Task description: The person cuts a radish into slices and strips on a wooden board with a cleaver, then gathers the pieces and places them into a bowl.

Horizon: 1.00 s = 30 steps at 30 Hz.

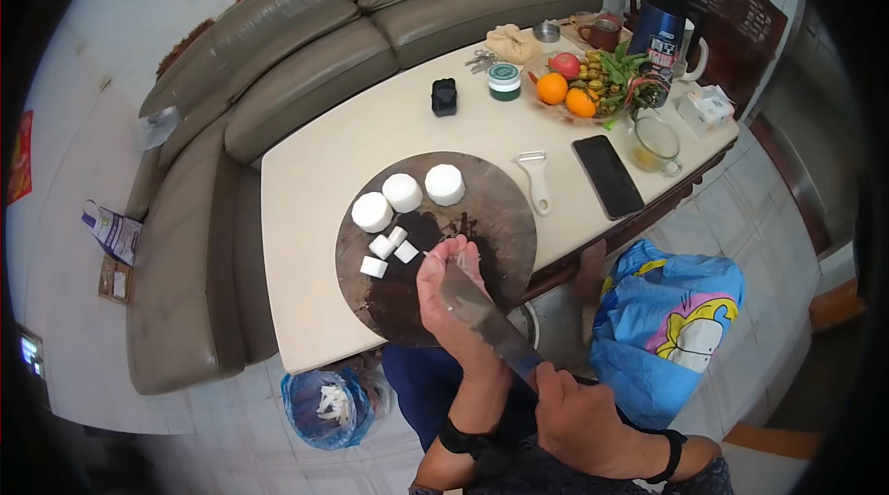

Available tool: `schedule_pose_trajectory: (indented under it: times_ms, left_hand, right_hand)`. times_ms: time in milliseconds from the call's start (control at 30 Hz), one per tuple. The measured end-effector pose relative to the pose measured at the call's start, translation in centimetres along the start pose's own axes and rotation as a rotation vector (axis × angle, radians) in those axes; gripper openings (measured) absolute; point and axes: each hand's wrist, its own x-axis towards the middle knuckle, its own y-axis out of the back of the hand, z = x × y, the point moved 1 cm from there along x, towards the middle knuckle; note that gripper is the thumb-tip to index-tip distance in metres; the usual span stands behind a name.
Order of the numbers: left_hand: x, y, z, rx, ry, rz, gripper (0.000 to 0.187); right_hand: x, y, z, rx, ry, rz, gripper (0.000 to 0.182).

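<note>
My right hand (579, 416) is wrapped round the handle of a broad-bladed kitchen knife (491, 324), whose blade slants up and left. My left hand (449, 305) is raised over the near part of a round dark cutting board (356, 254), its fingers curled beside the blade tip. The blade overlaps the left palm and hides part of it; what those fingers hold, I cannot tell. Three thick white rounds, including the right one (444, 185), sit on the board's far side. Several small white blocks (374, 266) lie left of my left hand, on wet dark patches.
On the pale table (310, 217) are a peeler (534, 185), a phone (607, 176), a fruit bowl (546, 111), a green-lidded jar (504, 82), a glass cup (656, 145) and a blue flask (662, 27). A lined bin (301, 421) with white peelings stands below; a blue bag (639, 338) is at right.
</note>
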Motion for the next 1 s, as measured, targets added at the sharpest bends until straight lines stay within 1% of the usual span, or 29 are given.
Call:
schedule_pose_trajectory:
  times_ms: [67, 133, 200, 267, 300, 333, 367, 400, 433, 467, 500, 533, 567, 600, 633, 700, 733, 767, 833, 867, 933, 967, 1000]
  left_hand:
    - [0.8, 0.7, -0.5, -0.174, 0.093, 0.001, 0.026]
    - [1.1, 1.3, -1.1, -0.217, 0.124, 0.003, 0.026]
    - [1.5, 2.0, -1.8, -0.259, 0.155, 0.011, 0.026]
    - [2.2, 2.7, -2.3, -0.388, 0.231, 0.039, 0.025]
    - [2.5, 3.1, -2.4, -0.387, 0.232, 0.040, 0.025]
    - [2.8, 3.4, -2.5, -0.424, 0.276, 0.056, 0.024]
    - [3.2, 3.5, -2.5, -0.459, 0.322, 0.072, 0.023]
    - [3.4, 3.2, -2.2, -0.458, 0.324, 0.072, 0.023]
    - [3.3, 2.6, -1.8, -0.441, 0.391, 0.149, 0.023]
    - [3.3, 2.4, -1.6, -0.424, 0.460, 0.227, 0.022]
    - [3.4, 2.6, -1.6, -0.424, 0.468, 0.232, 0.022]
    - [3.4, 2.8, -1.6, -0.467, 0.561, 0.213, 0.022]
    - [3.4, 3.1, -1.5, -0.508, 0.657, 0.193, 0.021]
    - [2.7, 3.5, -0.8, -0.590, 0.807, 0.103, 0.017]
    - [1.8, 3.3, -0.7, -0.583, 0.825, 0.112, 0.017]
    - [-0.6, 2.2, -1.0, -0.568, 1.062, 0.094, 0.021]
    - [-1.9, 1.8, -1.2, -0.539, 1.132, 0.087, 0.020]
    - [-2.6, 2.7, -1.7, -0.718, 1.373, 0.056, 0.018]
    - [-4.8, 4.0, -3.4, -0.658, 1.496, 0.014, 0.017]
    - [-5.6, 4.2, -4.2, -0.434, 1.448, 0.139, 0.017]
    - [-6.2, 6.8, -7.6, -0.373, 1.493, 0.191, 0.015]
    - [-5.9, 9.0, -9.8, -0.326, 1.524, 0.234, 0.014]
    - [-5.3, 12.0, -12.3, -0.311, 1.534, 0.239, 0.014]
  right_hand:
    - [0.1, -0.1, -0.3, -0.027, -0.012, 0.023, 0.030]
    - [0.2, -0.2, -0.3, -0.054, -0.019, 0.045, 0.031]
    - [0.3, 0.1, -0.4, -0.105, -0.015, 0.012, 0.033]
    - [-0.1, 0.3, -0.4, -0.122, 0.003, -0.019, 0.034]
    - [-0.4, 0.5, -0.4, -0.138, 0.023, -0.050, 0.035]
    - [-0.7, 0.8, -0.4, -0.138, 0.023, -0.051, 0.035]
    - [-1.0, 1.1, -0.3, -0.049, 0.003, -0.066, 0.031]
    - [-1.2, 1.2, 0.0, 0.041, -0.018, -0.080, 0.027]
    - [-1.4, 1.3, 0.6, 0.042, -0.023, -0.083, 0.027]
    - [-1.6, 1.5, 1.5, 0.251, -0.028, -0.054, 0.026]
    - [-1.9, 1.8, 2.5, 0.460, -0.032, -0.025, 0.025]
    - [-2.6, 2.7, 3.6, 0.709, -0.297, -0.247, 0.019]
    - [-3.0, 3.4, 4.8, 0.711, -0.308, -0.250, 0.019]
    - [-3.3, 3.9, 6.1, 0.890, -0.445, -0.235, 0.019]
    - [-3.2, 4.4, 7.1, 1.068, -0.587, -0.214, 0.019]
    - [-1.7, 5.8, 9.2, 1.242, -0.780, -0.019, 0.019]
    - [-1.1, 5.8, 10.5, 1.278, -0.757, 0.074, 0.018]
    - [-0.6, 5.7, 11.9, 1.312, -0.731, 0.168, 0.018]
    - [0.8, 5.9, 13.7, 1.405, -0.745, 0.310, 0.018]
    - [1.2, 5.8, 14.7, 1.412, -0.761, 0.319, 0.018]
    - [1.8, 5.3, 16.6, 1.533, -0.725, 0.412, 0.019]
    - [2.0, 5.1, 17.2, 1.540, -0.738, 0.423, 0.019]
    - [2.3, 4.9, 17.7, 1.575, -0.699, 0.445, 0.018]
